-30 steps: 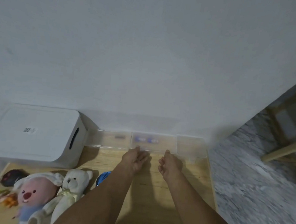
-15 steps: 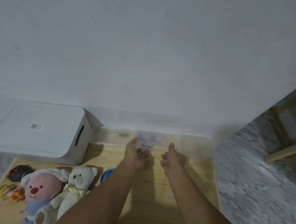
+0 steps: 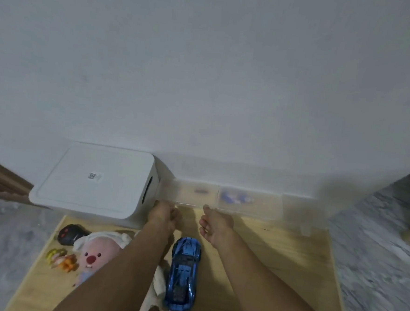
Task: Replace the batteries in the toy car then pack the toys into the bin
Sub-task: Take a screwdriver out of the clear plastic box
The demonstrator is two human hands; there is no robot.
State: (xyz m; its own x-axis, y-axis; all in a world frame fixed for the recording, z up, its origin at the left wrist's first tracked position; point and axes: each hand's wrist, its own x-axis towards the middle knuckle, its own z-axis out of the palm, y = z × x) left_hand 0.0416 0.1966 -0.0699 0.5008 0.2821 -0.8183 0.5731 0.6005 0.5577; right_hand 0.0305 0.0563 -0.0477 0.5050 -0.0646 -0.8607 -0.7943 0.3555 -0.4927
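Both hands have slid left along the clear organiser (image 3: 220, 200); left hand (image 3: 162, 213) and right hand (image 3: 215, 225), fingers loosely curled, hold nothing. The toy car (image 3: 183, 270) lies just before it. Better pinch its front lip evenly

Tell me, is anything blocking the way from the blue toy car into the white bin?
Yes. The white bin has its lid on, so the toy car cannot go in yet. On the wooden board between them, only the left forearm crosses the path.
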